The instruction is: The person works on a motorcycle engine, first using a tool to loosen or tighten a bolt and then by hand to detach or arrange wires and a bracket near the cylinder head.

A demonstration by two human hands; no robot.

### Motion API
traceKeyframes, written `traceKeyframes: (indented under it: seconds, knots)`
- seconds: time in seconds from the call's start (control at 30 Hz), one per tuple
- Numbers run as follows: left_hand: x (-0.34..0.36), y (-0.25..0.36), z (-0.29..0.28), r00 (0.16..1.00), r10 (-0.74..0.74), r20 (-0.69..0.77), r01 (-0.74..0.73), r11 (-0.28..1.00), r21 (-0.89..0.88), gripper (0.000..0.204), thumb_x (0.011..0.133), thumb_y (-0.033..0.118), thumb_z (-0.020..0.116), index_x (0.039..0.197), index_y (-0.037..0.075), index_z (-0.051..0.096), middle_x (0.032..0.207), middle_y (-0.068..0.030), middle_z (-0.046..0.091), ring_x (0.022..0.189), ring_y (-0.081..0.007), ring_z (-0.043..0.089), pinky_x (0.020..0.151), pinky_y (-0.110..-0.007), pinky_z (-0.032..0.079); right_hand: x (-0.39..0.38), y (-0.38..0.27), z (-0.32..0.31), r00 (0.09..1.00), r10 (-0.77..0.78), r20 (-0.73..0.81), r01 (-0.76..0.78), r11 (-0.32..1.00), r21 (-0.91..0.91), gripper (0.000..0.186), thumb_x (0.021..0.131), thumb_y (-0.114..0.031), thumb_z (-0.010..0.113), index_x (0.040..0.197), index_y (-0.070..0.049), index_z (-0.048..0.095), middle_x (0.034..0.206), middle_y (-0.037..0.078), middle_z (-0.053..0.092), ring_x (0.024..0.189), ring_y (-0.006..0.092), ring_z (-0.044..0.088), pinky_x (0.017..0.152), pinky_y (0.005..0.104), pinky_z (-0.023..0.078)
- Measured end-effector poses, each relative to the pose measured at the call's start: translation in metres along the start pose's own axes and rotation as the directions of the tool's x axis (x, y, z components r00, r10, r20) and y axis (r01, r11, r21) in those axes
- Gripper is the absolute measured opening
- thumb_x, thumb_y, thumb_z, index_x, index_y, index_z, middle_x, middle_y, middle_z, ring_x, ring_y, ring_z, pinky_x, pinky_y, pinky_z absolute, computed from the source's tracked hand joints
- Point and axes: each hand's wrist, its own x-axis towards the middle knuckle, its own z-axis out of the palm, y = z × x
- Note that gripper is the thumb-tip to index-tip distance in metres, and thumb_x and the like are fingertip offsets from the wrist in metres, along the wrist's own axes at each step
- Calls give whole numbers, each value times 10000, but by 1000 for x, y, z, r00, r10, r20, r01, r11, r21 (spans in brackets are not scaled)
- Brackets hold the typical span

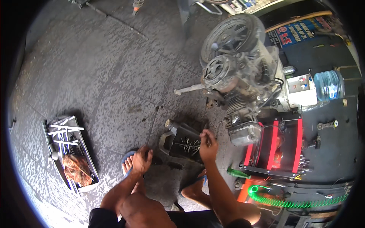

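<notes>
My right hand (208, 147) is over the right side of a cut-open plastic jug (164, 142) lying on the floor. Its fingertips are pinched together, and a small dark thing seems to stick up from them, too small to name. Loose bolts and screws (186, 145) lie in the jug's dark hollow. To the jug's left, my left hand (143, 160) hangs loosely near my left foot, fingers bent but apart, and no object shows in it. Beyond the jug stands a greasy engine (243, 104) with a finned cylinder and a wheel (232, 36) attached.
On the left, a long tray (94, 175) holds hand tools and a brown-stained rag (77, 169). At the right are a red-and-black tool rack (272, 146), a coiled green hose (296, 202), a green-necked bottle (238, 173) and a blue water jug (329, 85). A metal rod (114, 19) lies far left.
</notes>
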Motion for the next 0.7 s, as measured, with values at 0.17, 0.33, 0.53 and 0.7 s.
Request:
traceKeyframes:
  seconds: [0.17, 0.33, 0.53, 0.7]
  knots:
    - [-59, -5, -27, 996, -44, -73, 65, 948, 310, 399, 877, 411, 567, 996, 47, 679, 1127, -260, 635, 1153, -489, 520, 940, -666, 345, -73, -44, -10, 956, 245, 162, -178, 922, -345, 260, 879, -212, 638, 1100, -74, 639, 930, 177, 692, 862, 384, 671, 761, 457, 540]
    - [-80, 4, -58, 989, 69, -133, -47, 986, 162, 256, 859, 227, 589, 907, -12, 668, 842, -266, 664, 796, -439, 660, 731, -500, 507, -87, -63, 12, 923, 300, 241, -189, 899, -394, 371, 882, -289, 642, 1190, -90, 590, 906, 141, 676, 841, 308, 684, 719, 444, 539]
    - [-89, 49, -83, 990, -68, -121, 68, 998, -5, 276, 908, 203, 569, 812, -46, 641, 653, -243, 617, 546, -362, 622, 538, -445, 470, -85, -77, -10, 807, 2, 591, 90, 988, -127, 421, 888, -309, 638, 1236, -81, 572, 1030, 170, 664, 911, 347, 671, 785, 466, 532]
    - [-78, 81, -92, 987, -71, -144, 73, 997, 9, 281, 906, 219, 576, 839, -42, 657, 632, -207, 624, 530, -290, 608, 537, -419, 464, -53, -28, -97, 450, 122, 884, 327, 899, -290, 298, 860, -268, 634, 1064, -52, 666, 982, 198, 677, 958, 382, 661, 809, 477, 536]
